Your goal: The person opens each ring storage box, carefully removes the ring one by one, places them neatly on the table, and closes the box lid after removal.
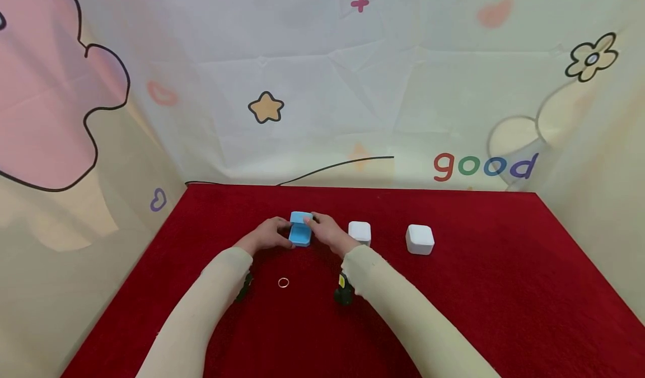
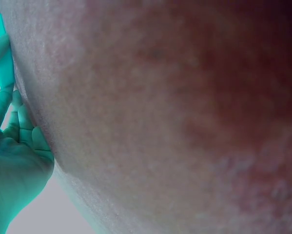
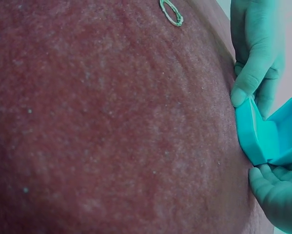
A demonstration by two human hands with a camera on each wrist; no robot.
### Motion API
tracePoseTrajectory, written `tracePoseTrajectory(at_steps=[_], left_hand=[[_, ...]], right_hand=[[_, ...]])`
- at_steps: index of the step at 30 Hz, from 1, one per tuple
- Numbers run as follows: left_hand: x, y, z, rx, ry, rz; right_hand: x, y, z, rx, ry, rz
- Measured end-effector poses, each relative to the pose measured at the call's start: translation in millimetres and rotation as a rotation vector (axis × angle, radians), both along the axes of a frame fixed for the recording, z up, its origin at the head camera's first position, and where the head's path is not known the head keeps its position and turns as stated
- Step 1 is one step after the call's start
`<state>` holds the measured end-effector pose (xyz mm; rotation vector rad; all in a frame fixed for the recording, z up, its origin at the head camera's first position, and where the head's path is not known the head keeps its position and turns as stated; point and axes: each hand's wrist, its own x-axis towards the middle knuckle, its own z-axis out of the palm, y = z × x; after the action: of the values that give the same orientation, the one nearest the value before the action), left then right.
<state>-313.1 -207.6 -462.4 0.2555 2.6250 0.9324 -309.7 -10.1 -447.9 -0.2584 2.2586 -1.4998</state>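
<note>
A light blue ring box (image 1: 300, 234) stands on the red cloth with its hinged lid (image 1: 300, 217) raised. My left hand (image 1: 267, 234) grips the left side of its base, thumb toward the front. At the right, my right hand (image 1: 330, 233) holds the lid between thumb and fingers. The right wrist view shows the opened box (image 3: 270, 139) between both hands, the left hand's thumb (image 3: 241, 95) pressing its edge. Only a slice of the box (image 2: 5, 58) appears in the left wrist view, beside my left palm (image 2: 19, 170). A thin ring (image 1: 284, 283) lies in front of the box.
Two white rounded boxes stand to the right: one (image 1: 359, 231) just behind my right wrist, the other (image 1: 420, 239) farther right. Red cloth (image 1: 484, 288) covers the table. A printed curtain (image 1: 322, 87) hangs behind it and along the sides.
</note>
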Motion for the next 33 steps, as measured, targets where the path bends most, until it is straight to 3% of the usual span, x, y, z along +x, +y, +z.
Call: tracePoseTrajectory(at_steps=[10, 33], left_hand=[[0.6, -1.2, 0.2, -0.014, 0.026, -0.024], [1.8, 0.2, 0.3, 0.005, 0.018, -0.006]], right_hand=[[5.4, -2.1, -1.4, -0.006, -0.008, -0.014], [9.5, -3.5, -5.2, 0.007, 0.012, -0.023]])
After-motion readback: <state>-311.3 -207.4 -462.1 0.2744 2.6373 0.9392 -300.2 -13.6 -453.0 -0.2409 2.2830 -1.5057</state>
